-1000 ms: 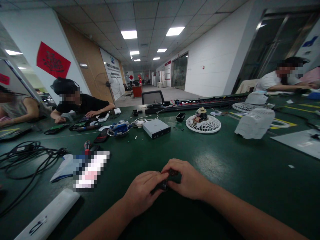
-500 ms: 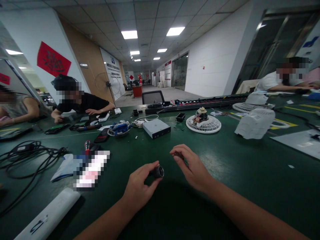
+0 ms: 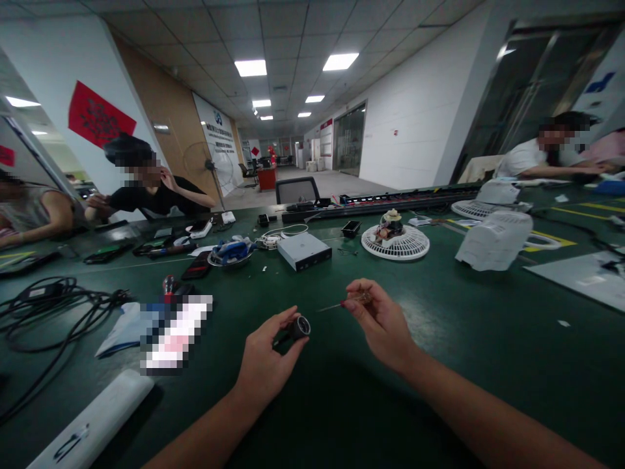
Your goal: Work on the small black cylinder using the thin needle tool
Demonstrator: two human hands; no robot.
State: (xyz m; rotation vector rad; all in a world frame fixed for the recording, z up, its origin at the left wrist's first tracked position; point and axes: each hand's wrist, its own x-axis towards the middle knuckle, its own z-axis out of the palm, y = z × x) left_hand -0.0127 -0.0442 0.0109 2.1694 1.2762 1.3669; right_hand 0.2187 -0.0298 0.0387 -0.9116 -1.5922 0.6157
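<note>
The left hand (image 3: 263, 352) pinches a dark cylinder (image 3: 299, 327) between fingers (image 3: 282, 318) and thumb (image 3: 295, 350).

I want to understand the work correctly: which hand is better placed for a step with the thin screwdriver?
Probably the right hand: it holds the thin screwdriver, which points toward the black cylindrical part without touching it. The left hand is busy holding that part.
</note>
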